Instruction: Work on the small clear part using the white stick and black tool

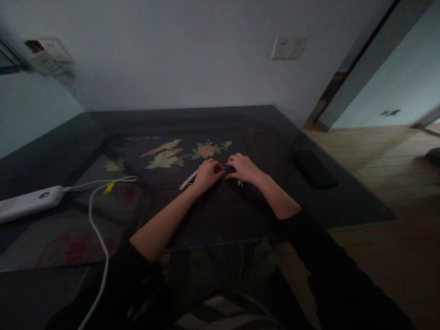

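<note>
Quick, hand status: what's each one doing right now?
Left hand: fingers curled on a small dark object on the table.
Right hand: closed on the same object.

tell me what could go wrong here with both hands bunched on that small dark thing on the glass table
The small dark object sits pinched between the left hand and right hand, mostly hidden, in dim light; a slip could let it skid across the glass table. The white stick-like piece lies right at the left hand and could be knocked aside. The white cable trails off the near edge by the left forearm, so a snag might drag the white power strip.
</note>
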{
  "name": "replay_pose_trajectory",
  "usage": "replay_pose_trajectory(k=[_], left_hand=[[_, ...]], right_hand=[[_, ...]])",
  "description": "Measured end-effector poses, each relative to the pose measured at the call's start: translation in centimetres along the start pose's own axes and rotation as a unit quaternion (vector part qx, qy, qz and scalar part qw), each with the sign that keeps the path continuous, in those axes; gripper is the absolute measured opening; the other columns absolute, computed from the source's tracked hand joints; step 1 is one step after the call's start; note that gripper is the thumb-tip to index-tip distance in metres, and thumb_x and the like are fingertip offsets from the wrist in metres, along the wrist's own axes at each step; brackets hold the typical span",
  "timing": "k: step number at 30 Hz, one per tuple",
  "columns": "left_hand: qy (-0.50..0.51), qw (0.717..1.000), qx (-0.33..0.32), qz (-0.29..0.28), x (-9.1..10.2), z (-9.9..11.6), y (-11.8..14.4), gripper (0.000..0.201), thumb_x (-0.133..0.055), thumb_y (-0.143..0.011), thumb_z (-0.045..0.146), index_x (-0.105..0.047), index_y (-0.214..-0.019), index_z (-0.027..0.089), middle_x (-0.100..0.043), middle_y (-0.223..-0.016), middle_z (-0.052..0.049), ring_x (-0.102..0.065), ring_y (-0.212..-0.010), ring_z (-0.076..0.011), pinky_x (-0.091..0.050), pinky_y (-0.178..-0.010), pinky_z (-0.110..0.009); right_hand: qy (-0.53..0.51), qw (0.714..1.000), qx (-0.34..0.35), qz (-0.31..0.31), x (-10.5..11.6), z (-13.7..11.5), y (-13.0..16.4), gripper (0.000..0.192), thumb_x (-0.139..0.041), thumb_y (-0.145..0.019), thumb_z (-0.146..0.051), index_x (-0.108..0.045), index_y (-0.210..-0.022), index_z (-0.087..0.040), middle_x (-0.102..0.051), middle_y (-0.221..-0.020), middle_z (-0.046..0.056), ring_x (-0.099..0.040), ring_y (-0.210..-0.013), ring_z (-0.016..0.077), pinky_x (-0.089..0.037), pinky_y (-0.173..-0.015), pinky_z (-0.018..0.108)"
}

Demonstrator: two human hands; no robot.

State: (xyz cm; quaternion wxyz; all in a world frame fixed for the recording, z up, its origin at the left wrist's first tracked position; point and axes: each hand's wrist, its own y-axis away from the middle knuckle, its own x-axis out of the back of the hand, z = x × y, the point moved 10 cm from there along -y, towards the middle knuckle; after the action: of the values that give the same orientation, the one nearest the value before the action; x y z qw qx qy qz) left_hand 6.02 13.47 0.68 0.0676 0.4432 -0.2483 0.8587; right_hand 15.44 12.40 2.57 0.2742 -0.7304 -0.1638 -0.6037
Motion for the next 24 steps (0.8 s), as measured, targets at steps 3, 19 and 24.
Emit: replay_pose_trajectory(k=[3,19,24], left_hand=[[-0.007,1.000,-0.001,-0.004,0.0,0.3,0.1,0.004,-0.068,-0.081,0.023,-0.068,-0.083,0.020,-0.064,-0.089,-0.005,-0.059,-0.091,-0.0243,-0.047,-0.083,-0.038],[-0.006,1.000,-0.016,0.000,0.3,1.2,0.4,0.007,-0.071,-0.080,0.019,-0.066,-0.085,0.018,-0.063,-0.089,-0.005,-0.058,-0.090,-0.0237,-0.046,-0.084,-0.037],[0.018,0.999,-0.029,0.032,1.0,1.4,0.2,0.003,-0.069,-0.082,0.018,-0.065,-0.083,0.018,-0.064,-0.087,-0.005,-0.058,-0.091,-0.0224,-0.046,-0.085,-0.036]], right_hand=[[0.007,1.000,-0.003,-0.002,0.1,-0.1,0.0,0.037,-0.077,-0.077,-0.043,-0.073,-0.106,-0.021,-0.065,-0.114,0.011,-0.052,-0.109,0.0308,-0.040,-0.085,0.041],[0.014,1.000,-0.010,-0.007,0.0,-0.2,0.1,0.036,-0.076,-0.078,-0.043,-0.073,-0.105,-0.021,-0.064,-0.113,0.011,-0.051,-0.109,0.0310,-0.039,-0.087,0.041],[0.019,1.000,-0.007,-0.013,-0.1,-0.2,0.1,0.037,-0.075,-0.079,-0.042,-0.072,-0.108,-0.019,-0.064,-0.113,0.012,-0.052,-0.109,0.0306,-0.040,-0.087,0.040]])
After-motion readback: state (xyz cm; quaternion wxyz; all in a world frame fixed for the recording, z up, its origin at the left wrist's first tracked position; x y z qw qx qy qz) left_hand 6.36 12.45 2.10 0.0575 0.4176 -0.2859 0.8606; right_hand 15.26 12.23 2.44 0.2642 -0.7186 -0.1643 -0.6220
